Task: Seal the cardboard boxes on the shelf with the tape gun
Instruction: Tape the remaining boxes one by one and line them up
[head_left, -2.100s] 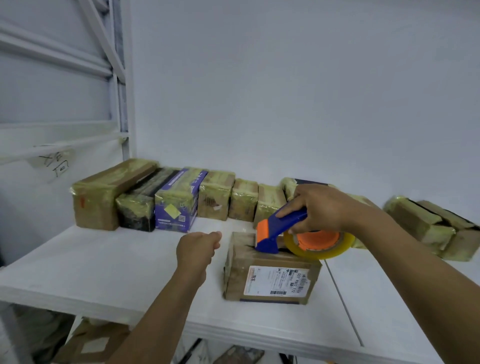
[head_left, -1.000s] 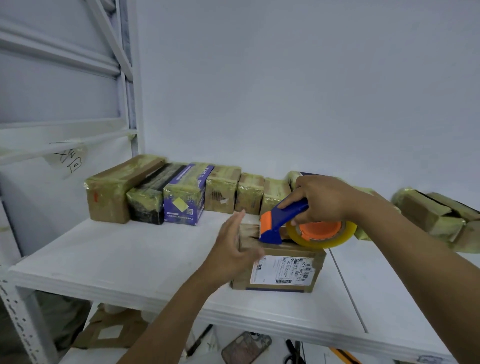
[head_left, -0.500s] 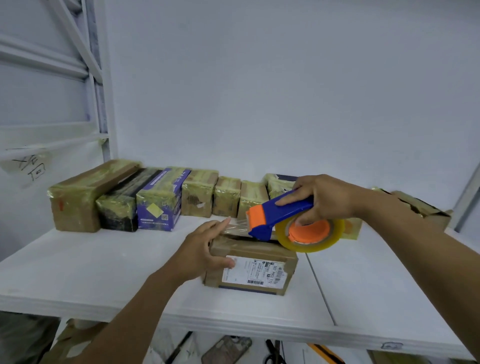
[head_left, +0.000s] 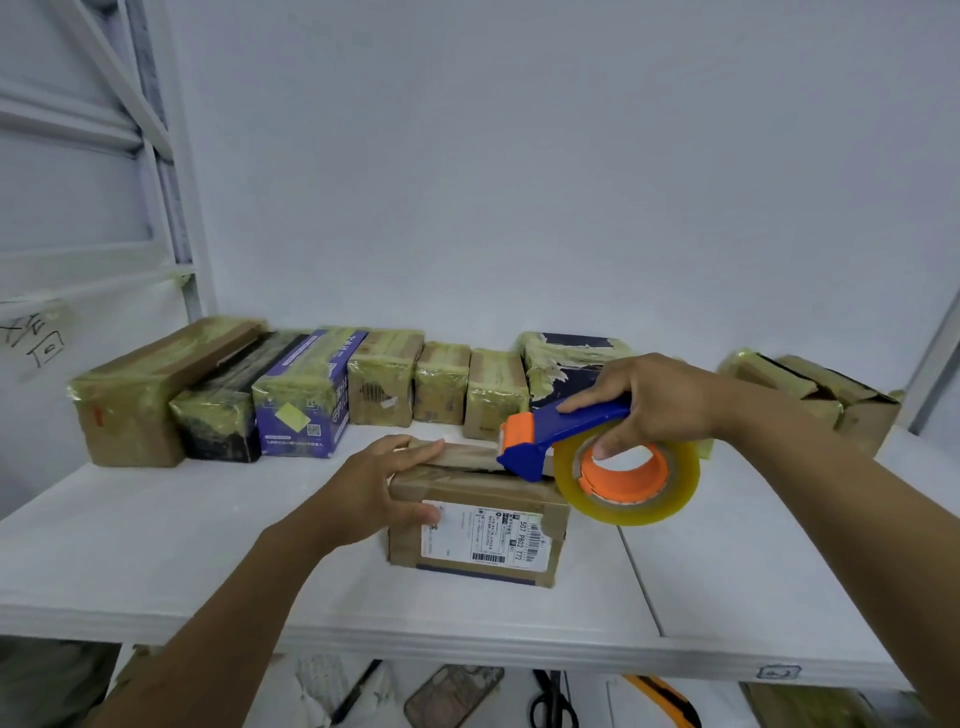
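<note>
- Your left hand (head_left: 375, 491) is clamped on the near left corner of the cardboard box (head_left: 475, 519), thumb on the labelled front face and fingers spread flat over the top. That hold looks meant to pin the box to the shelf (head_left: 208, 545) so it will not slide when the tape pulls.
- Your right hand (head_left: 657, 402) is wrapped around the blue handle of the tape gun (head_left: 571, 441), with a finger hooked into the orange core of the roll, probably to brake it.
- The orange nose of the gun sits over the top of the box, just to the right of your left fingertips and pointing at them, so the strip can be laid along the top.
- The box stands alone near the front edge; the row of taped boxes (head_left: 322, 389) lines the wall behind it, well apart.
- Compared with two seconds ago, your left hand, then a loose fist hanging in the air beside the box, has come down and taken hold of it. The gun has stayed over the top.
</note>
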